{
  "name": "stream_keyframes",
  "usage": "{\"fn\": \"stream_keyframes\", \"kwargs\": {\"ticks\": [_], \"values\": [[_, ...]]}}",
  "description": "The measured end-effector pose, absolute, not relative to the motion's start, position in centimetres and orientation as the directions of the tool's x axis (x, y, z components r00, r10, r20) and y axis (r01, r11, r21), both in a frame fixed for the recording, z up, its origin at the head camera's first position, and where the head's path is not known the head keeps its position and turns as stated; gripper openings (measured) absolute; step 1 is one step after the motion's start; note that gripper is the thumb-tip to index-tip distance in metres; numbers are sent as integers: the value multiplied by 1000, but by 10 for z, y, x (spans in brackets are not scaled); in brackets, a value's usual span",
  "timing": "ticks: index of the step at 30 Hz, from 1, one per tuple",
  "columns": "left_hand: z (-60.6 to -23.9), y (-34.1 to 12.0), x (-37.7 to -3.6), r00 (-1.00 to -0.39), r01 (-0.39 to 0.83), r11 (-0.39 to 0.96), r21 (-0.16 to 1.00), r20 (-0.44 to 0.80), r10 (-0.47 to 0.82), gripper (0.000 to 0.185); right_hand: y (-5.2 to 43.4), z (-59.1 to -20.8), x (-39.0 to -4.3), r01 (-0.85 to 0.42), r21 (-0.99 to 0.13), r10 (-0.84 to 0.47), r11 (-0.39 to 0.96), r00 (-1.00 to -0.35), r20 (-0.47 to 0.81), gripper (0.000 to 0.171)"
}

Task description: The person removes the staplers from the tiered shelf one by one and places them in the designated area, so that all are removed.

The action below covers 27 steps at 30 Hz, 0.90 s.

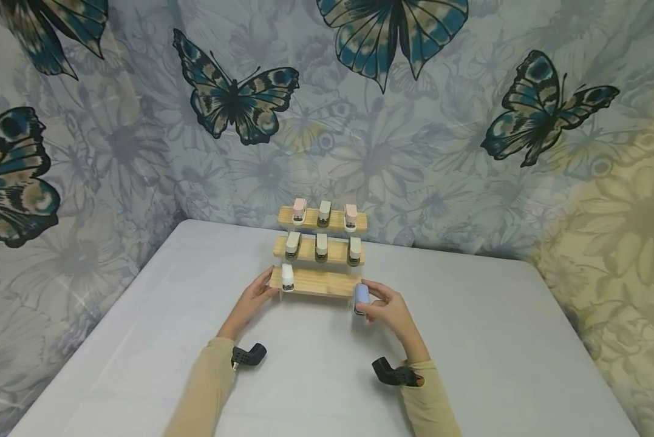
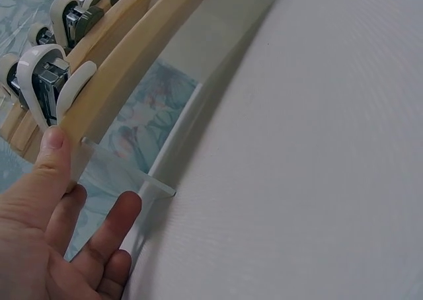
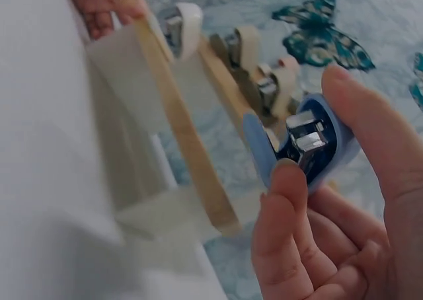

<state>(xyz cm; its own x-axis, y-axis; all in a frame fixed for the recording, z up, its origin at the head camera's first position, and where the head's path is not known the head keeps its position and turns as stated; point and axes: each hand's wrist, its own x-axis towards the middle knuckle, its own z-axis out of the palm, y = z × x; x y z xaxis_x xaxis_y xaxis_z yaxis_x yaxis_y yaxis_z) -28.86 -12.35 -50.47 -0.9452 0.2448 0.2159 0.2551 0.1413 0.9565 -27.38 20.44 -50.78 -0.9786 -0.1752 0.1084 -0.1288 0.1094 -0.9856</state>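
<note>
A three-tier wooden rack (image 1: 321, 283) stands on the white table (image 1: 316, 388), with small staplers clipped along its shelves. A white stapler (image 1: 287, 277) (image 2: 49, 88) hangs at the left of the bottom shelf. My left hand (image 1: 258, 296) (image 2: 59, 201) is at that shelf's left end; its thumb touches the wood and its fingers lie loose below. My right hand (image 1: 368, 303) (image 3: 316, 125) pinches a blue stapler (image 1: 362, 295) (image 3: 301, 148) between thumb and fingers, just off the bottom shelf's right end.
The upper two shelves hold pink, grey and white staplers (image 1: 322, 213). A butterfly-print cloth (image 1: 239, 103) hangs close behind the rack. Clear plastic side panels (image 2: 165, 115) support the shelves. The table spreads wide on both sides and towards me.
</note>
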Motion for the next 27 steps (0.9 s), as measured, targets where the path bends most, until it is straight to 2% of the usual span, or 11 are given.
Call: {"fn": "stream_keyframes", "kwargs": {"ticks": [5, 13, 23, 27], "values": [[-504, -122, -287, -959, 234, 175, 956, 196, 206, 57, 227, -507, -276, -130, -986, -180, 105, -978, 109, 53], [-505, -122, -288, -954, 238, 166, 957, 198, 227, 57, 254, -507, -275, -117, -984, -202, 131, -975, 90, 54], [-507, -122, -290, -947, 267, 161, 950, 228, 227, 56, 277, -506, -273, -116, -975, -128, 190, -988, 92, 55], [-508, -123, -291, -946, 272, 169, 947, 230, 229, 56, 286, -497, -265, -136, -966, -143, 221, -984, 106, 55]]}}
